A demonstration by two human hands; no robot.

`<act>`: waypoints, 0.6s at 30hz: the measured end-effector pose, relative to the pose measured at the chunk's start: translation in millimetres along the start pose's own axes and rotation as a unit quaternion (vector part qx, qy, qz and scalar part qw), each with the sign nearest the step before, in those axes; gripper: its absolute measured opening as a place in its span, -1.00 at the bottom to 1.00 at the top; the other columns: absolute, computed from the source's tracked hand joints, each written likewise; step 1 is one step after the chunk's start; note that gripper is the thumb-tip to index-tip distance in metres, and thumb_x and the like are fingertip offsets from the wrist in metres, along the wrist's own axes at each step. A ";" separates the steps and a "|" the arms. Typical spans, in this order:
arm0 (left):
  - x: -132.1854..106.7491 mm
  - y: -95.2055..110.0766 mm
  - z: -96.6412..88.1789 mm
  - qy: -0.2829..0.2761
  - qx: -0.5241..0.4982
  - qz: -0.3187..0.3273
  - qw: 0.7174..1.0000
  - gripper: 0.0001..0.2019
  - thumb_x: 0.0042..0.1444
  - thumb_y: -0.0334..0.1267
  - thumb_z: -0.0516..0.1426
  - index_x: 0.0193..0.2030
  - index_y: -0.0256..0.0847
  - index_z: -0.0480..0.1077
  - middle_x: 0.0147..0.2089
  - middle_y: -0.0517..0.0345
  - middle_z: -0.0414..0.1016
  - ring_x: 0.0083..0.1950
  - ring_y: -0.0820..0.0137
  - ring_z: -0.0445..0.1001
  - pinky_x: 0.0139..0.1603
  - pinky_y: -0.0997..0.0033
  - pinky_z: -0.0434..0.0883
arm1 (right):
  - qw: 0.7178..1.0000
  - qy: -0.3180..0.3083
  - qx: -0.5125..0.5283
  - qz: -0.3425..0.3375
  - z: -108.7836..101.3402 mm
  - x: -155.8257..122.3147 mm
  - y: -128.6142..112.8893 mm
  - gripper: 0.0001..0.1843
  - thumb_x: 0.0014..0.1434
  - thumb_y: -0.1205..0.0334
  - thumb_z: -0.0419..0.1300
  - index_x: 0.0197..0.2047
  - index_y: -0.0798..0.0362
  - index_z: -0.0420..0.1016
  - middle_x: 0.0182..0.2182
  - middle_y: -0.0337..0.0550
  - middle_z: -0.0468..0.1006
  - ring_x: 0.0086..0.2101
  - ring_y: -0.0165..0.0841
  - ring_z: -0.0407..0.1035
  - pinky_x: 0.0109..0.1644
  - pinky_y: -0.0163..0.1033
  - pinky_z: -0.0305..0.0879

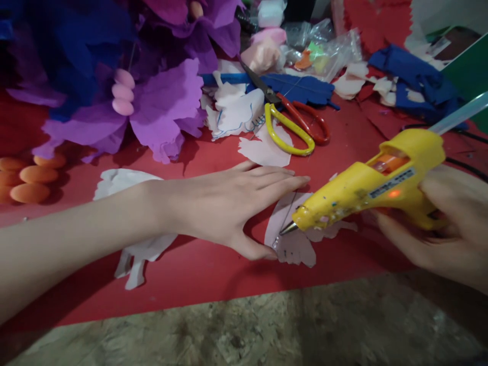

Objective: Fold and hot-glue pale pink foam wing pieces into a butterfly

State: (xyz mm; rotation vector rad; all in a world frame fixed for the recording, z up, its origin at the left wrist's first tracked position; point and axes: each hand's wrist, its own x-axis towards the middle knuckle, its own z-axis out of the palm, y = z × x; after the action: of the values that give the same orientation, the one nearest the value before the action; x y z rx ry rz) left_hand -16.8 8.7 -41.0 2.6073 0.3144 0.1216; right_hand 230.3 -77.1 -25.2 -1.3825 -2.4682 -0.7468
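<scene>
While the left hand lies flat and open, fingers straight and thumb pressing the edge of a pale paper cutout, the right hand at 3 o'clock is wrapped around a glossy yellow plastic glue gun. Its pointed metal nozzle touches the cutout, which lies on the matte red sheet between both hands. Scissors with loop handles lie at 12 o'clock, and crinkled purple paper flowers at 10 o'clock.

Glossy plastic glue gun, matt paper petal
</scene>
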 end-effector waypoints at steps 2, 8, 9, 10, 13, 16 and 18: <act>-0.1 0.5 -0.2 -0.004 0.000 -0.005 1.000 -0.14 -0.01 0.04 0.17 0.29 -0.49 -0.02 0.33 -0.22 0.08 0.33 0.17 0.06 0.29 0.32 -0.01 | 1.000 0.004 0.001 -0.003 -0.8 2.2 1.3 -0.67 0.29 0.11 -0.14 -0.46 0.04 -0.15 -0.57 -0.29 -0.06 -0.60 -0.50 -0.10 -0.61 -0.35 -0.17; -0.5 1.5 -0.8 -0.006 -0.004 -0.012 1.000 -0.15 0.00 0.04 0.16 0.30 -0.45 -0.04 0.34 -0.18 0.05 0.34 0.18 0.05 0.29 0.33 -0.01 | 1.000 0.001 0.027 -0.007 3.2 -1.1 9.9 -0.65 0.24 0.14 -0.07 -0.47 0.03 -0.18 -0.56 -0.29 -0.08 -0.57 -0.47 -0.11 -0.59 -0.35 -0.16; -0.4 1.4 -0.7 -0.008 -0.003 -0.014 1.000 -0.15 0.00 0.04 0.16 0.31 -0.44 -0.05 0.35 -0.17 0.04 0.34 0.19 0.05 0.29 0.33 -0.01 | 1.000 0.000 0.030 -0.007 3.6 -2.1 11.8 -0.65 0.23 0.15 -0.06 -0.47 0.03 -0.18 -0.56 -0.29 -0.09 -0.57 -0.47 -0.11 -0.58 -0.34 -0.16; -0.2 1.2 -0.6 -0.010 -0.001 -0.015 1.000 -0.14 0.00 0.04 0.16 0.31 -0.44 -0.06 0.35 -0.17 0.03 0.34 0.19 0.04 0.29 0.33 -0.01 | 0.999 0.001 0.033 -0.009 3.7 -2.9 13.6 -0.65 0.23 0.15 -0.05 -0.47 0.03 -0.18 -0.56 -0.29 -0.09 -0.56 -0.47 -0.11 -0.58 -0.35 -0.15; 0.5 0.7 -0.4 -0.013 0.004 -0.017 1.000 -0.13 0.00 0.04 0.15 0.32 -0.45 -0.07 0.36 -0.17 0.02 0.35 0.19 0.03 0.29 0.35 -0.03 | 0.999 0.003 0.036 -0.012 2.7 -4.3 17.7 -0.65 0.22 0.18 -0.04 -0.48 0.03 -0.18 -0.56 -0.29 -0.10 -0.56 -0.47 -0.11 -0.56 -0.35 -0.15; 0.5 0.2 -0.5 -0.014 0.002 -0.016 1.000 -0.11 -0.01 0.04 0.16 0.32 -0.46 -0.08 0.36 -0.17 0.02 0.35 0.19 0.03 0.30 0.36 -0.03 | 0.999 0.002 0.046 0.003 2.1 -4.1 19.2 -0.64 0.18 0.19 0.01 -0.48 0.04 -0.17 -0.55 -0.29 -0.09 -0.55 -0.48 -0.12 -0.54 -0.35 -0.15; -0.2 -0.2 -0.5 -0.016 -0.001 -0.016 1.000 -0.10 -0.01 0.04 0.16 0.32 -0.47 -0.09 0.36 -0.17 0.01 0.35 0.20 0.02 0.30 0.36 -0.03 | 0.998 0.001 0.057 0.026 3.3 -4.3 19.2 -0.63 0.17 0.16 0.02 -0.48 0.05 -0.16 -0.55 -0.29 -0.09 -0.55 -0.49 -0.12 -0.53 -0.34 -0.15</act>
State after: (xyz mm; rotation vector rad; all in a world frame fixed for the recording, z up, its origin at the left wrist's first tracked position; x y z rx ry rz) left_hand -17.1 9.0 -40.7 2.5986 0.3459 0.0698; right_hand 248.9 -70.2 -23.6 -1.3970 -2.4225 -0.5855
